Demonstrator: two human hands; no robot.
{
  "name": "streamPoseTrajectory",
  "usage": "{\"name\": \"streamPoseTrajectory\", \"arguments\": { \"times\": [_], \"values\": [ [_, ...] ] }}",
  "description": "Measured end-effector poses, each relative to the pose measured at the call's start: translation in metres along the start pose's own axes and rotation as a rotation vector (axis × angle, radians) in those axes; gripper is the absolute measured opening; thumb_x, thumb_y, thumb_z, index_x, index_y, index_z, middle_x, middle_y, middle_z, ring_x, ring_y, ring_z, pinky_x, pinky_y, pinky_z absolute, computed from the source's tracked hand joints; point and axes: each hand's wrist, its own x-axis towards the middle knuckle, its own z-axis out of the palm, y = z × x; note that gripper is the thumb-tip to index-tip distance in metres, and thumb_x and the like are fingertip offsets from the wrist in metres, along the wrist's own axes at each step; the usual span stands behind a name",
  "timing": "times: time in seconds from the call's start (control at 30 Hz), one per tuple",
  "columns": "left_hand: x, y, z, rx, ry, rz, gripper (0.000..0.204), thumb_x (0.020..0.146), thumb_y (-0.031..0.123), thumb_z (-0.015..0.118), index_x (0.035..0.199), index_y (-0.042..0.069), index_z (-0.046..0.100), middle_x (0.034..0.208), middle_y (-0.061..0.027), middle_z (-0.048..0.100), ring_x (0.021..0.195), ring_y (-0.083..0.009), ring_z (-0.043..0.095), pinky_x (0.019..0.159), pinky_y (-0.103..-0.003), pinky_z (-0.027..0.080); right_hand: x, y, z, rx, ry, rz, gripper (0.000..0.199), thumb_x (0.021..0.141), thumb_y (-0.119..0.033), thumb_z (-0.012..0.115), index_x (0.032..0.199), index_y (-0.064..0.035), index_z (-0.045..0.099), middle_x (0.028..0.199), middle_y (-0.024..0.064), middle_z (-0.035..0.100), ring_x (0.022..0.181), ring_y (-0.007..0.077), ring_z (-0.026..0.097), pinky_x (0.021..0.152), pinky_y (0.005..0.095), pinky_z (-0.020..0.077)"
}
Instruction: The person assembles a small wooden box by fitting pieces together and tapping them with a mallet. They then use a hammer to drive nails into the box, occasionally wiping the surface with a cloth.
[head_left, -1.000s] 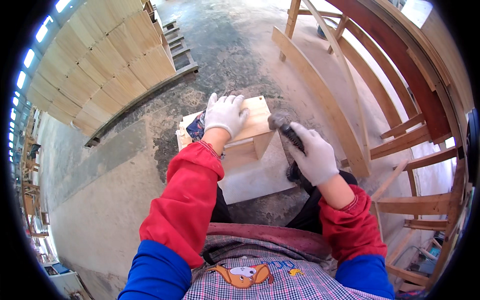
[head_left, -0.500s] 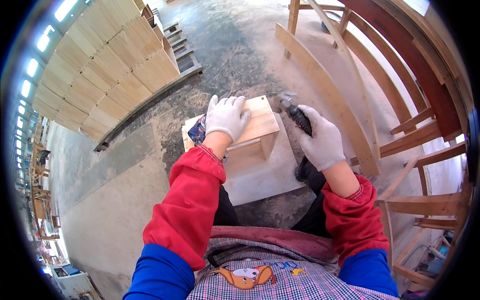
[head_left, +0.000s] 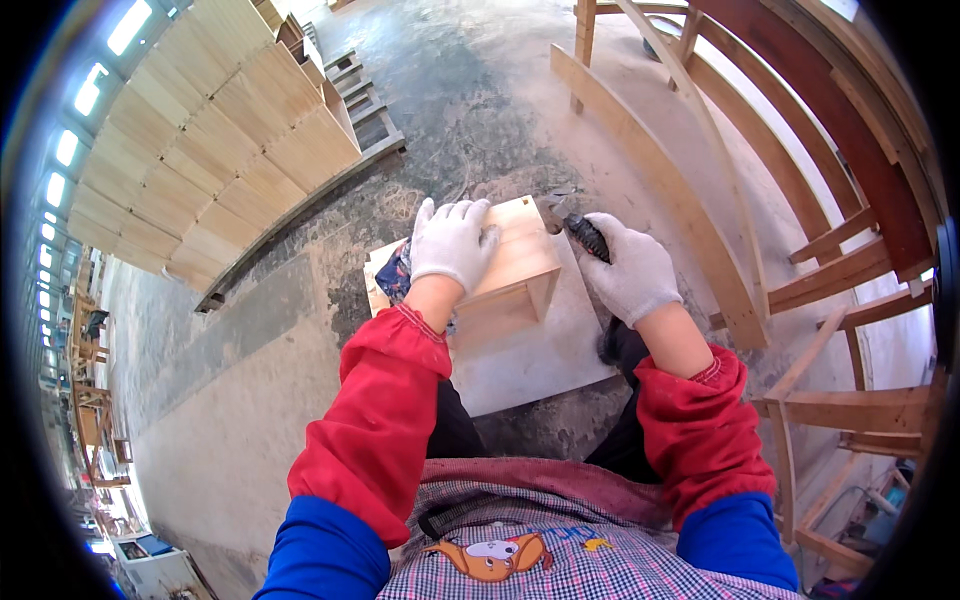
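Observation:
A pale wooden box (head_left: 512, 262) with an open side toward me stands on a light grey board (head_left: 520, 360) on the floor. My left hand (head_left: 452, 243), in a white glove, lies on its top with fingers stretched out. A dark blue patterned cloth (head_left: 394, 274) shows beside that hand, partly hidden under it. In my right hand (head_left: 632, 262), also gloved, is a hammer (head_left: 585, 236) with a black grip, held closed around the handle. The hammer's metal head is close to the right end of the box; whether they touch I cannot tell.
Stacked wooden boxes (head_left: 220, 140) rest on a pallet (head_left: 375, 125) at the far left. Long planks (head_left: 650, 180) and wooden frames (head_left: 850, 405) stand on the right, near my right arm. A white cabinet (head_left: 160, 570) is at the lower left.
The hammer in my right hand has moved left and inward, its head now nearer the box's right end. My left hand stays on top of the box.

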Motion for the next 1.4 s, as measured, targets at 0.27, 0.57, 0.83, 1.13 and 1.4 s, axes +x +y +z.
{"name": "streamPoseTrajectory", "arguments": {
  "times": [0.27,0.57,0.83,1.13,1.4],
  "values": [
    [0.003,-0.001,0.005,0.058,0.019,0.057,0.041,0.093,0.035,0.057,0.126,0.012,0.062,0.122,-0.0077,0.065,0.120,-0.0250,0.058,0.114,-0.049,0.031,0.021,-0.001,0.018,-0.027,-0.023,0.046,0.038,0.090,-0.036,0.062,0.121,-0.0156,0.060,0.093,0.0191,0.070,0.092,0.0401,0.067,0.080,0.0493,0.0521],
    [-0.001,0.005,-0.004,-0.004,0.162,0.054,0.040,0.093,0.035,0.055,0.124,0.013,0.064,0.123,-0.0072,0.066,0.119,-0.0248,0.059,0.114,-0.048,0.031,0.028,-0.021,0.027,0.115,0.211,-0.075,0.034,0.088,-0.031,0.063,0.120,-0.0186,0.059,0.094,0.0198,0.070,0.088,0.0407,0.068,0.077,0.0515,0.0529],
    [0.004,0.001,-0.003,0.048,-0.009,0.027,0.042,0.092,0.035,0.056,0.126,0.010,0.062,0.125,-0.0078,0.065,0.120,-0.0243,0.058,0.114,-0.051,0.030,0.035,-0.012,0.028,0.185,0.209,0.047,0.038,0.084,-0.027,0.065,0.121,-0.0184,0.060,0.093,0.0196,0.070,0.091,0.0404,0.067,0.079,0.0512,0.0525],
    [0.001,0.018,-0.016,0.133,0.030,0.192,0.072,0.087,0.053,0.061,0.144,0.010,0.047,0.146,-0.0135,0.049,0.141,-0.0315,0.038,0.120,-0.053,0.017,0.025,0.025,0.025,0.227,0.194,0.097,0.040,0.080,-0.027,0.068,0.118,-0.0173,0.063,0.097,0.0200,0.070,0.093,0.0408,0.067,0.080,0.0495,0.0522],
    [0.028,0.068,-0.040,0.032,-0.408,-0.008,0.112,0.072,0.068,0.071,0.157,0.010,0.026,0.159,-0.0185,0.031,0.148,-0.0344,0.028,0.120,-0.051,0.019,0.019,0.042,0.015,0.314,0.195,0.156,0.047,0.080,-0.032,0.071,0.123,-0.0166,0.062,0.099,0.0191,0.071,0.095,0.0397,0.067,0.081,0.0475,0.0526]
  ]
}}
